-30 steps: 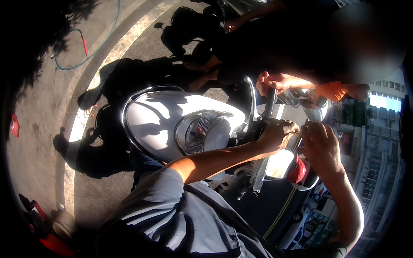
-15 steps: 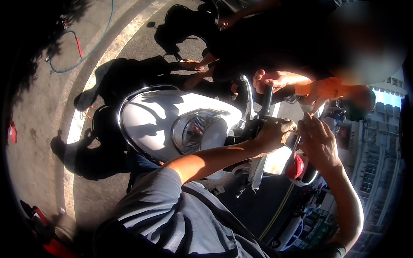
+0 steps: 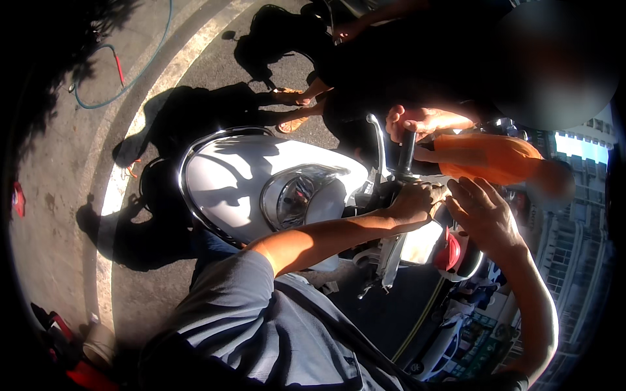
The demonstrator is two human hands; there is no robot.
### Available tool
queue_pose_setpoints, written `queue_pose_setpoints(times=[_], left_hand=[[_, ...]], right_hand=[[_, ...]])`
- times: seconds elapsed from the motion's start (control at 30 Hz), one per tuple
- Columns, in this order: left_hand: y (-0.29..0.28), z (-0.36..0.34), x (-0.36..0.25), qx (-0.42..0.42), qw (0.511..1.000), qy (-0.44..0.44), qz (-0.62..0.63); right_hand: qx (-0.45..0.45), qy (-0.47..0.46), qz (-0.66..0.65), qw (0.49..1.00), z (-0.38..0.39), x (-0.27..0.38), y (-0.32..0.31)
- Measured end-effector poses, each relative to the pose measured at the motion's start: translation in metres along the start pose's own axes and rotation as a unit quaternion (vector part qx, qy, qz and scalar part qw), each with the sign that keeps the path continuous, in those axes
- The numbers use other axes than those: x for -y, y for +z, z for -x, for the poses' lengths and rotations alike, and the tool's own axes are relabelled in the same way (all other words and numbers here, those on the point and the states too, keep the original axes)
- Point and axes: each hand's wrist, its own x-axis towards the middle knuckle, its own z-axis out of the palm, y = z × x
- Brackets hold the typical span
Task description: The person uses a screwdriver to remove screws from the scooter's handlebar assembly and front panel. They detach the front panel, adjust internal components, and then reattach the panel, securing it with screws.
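Grip (image 3: 405, 155) of long black rubber points toward the nearer left hand (image 3: 416, 205), fingers curled; right hand (image 3: 484, 212), fingers straight, is farther. I can't tell what they hold.

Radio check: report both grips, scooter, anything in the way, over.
Left grip curled near handlebar, contents unclear; right grip alongside, fingers extended. White scooter partly shadowed. Another person's hand nearby, on the handlebar's black end.
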Motion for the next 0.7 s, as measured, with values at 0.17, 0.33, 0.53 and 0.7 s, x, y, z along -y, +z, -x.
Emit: queue_pose_setpoints(times=[0.17,0.33,0.53,0.7], left_hand=[[-0.003,0.008,-0.005,0.054,0.998,-0.029,0.035],[0.016,0.004,0.02,0.065,0.995,-0.062,0.053],[-0.009,-0.014,0.05,0.172,0.962,0.049,0.206],[-0.012,-0.012,0.055,0.237,0.796,-0.138,0.54]], right_hand=[[-0.049,-0.039,0.009,0.998,0.008,-0.004,0.027],[-0.048,0.131,-0.136,0.981,0.011,0.002,0.041],[-0.11,0.17,-0.2,0.959,0.006,0.008,0.043],[-0.136,0.038,-0.035,0.989,-0.001,0.006,0.03]])
